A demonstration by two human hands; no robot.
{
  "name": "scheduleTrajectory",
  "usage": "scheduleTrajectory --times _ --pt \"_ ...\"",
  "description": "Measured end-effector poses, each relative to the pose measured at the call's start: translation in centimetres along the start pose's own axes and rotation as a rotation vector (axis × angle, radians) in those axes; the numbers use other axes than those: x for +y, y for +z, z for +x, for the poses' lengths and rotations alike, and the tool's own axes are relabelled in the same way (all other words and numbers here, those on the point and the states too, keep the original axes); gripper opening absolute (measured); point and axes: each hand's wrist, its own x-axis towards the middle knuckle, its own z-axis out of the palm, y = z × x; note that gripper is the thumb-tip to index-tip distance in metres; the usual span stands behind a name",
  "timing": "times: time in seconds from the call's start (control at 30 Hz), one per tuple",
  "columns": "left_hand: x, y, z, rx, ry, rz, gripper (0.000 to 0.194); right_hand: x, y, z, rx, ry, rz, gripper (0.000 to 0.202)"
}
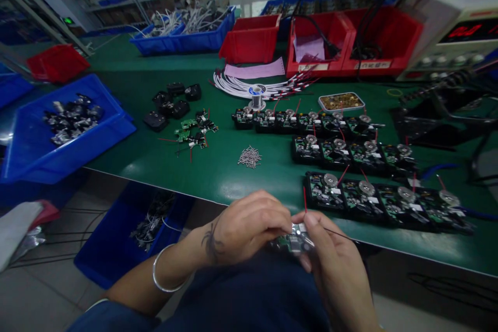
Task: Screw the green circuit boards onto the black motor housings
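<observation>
Just off the table's front edge, my right hand (334, 264) is closed on a small circuit board (294, 241) with a red wire standing up and a dark wire trailing to the right. My left hand (251, 225) is closed at the board's left side, its fingertips on the upper edge and covering part of it. Beyond my hands lies a pile of small screws (249, 157). To the right stand rows of black housings (324, 192) fitted with green boards, round metal discs and red wires. Loose circuit boards (196, 129) rest at the left middle.
Black plastic covers (171, 104) lie behind the loose boards. A solder reel (257, 97) stands before bundled white wires (233, 85). A blue bin (35, 153) of metal parts sits left, red bins (252, 44) at the back. A tin (341, 102) and a power supply (459, 31) are right.
</observation>
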Motion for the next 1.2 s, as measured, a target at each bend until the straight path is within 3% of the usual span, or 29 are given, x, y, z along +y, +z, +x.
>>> scheduleTrajectory --times 0.5,0.7,0.77,0.83,0.9,1.0,1.1,1.2 --pt "-0.3 0.2 -0.4 0.001 -0.004 0.026 0.007 0.3 0.0 0.1 -0.062 0.011 0.004 0.036" --pt "0.0 -0.4 -0.6 -0.119 0.100 0.154 0.017 0.6 0.1 0.5 -0.088 0.037 0.030 0.038" --pt "-0.3 -0.8 -0.5 -0.104 0.100 0.180 0.016 0.5 0.1 0.5 -0.069 0.031 0.047 0.036" --pt "-1.3 -1.1 -0.2 0.009 -0.011 0.278 0.011 0.2 0.1 0.5 -0.031 0.025 0.074 0.035" --pt "-3.0 -1.4 0.2 0.114 -0.231 0.432 0.005 -0.1 0.2 0.4 -0.012 0.027 0.093 0.035" --pt "-6.2 -1.5 0.8 0.064 -0.471 0.635 0.003 -0.4 0.4 0.2 -0.014 0.034 0.087 0.037" --pt "-8.8 -1.1 1.0 -0.027 -0.468 0.736 0.007 -0.4 0.4 0.0 0.012 0.048 0.082 0.036" --pt "-10.0 -0.3 0.8 -0.050 -0.428 0.746 0.014 -0.2 0.0 0.0 0.016 0.047 0.092 0.036"
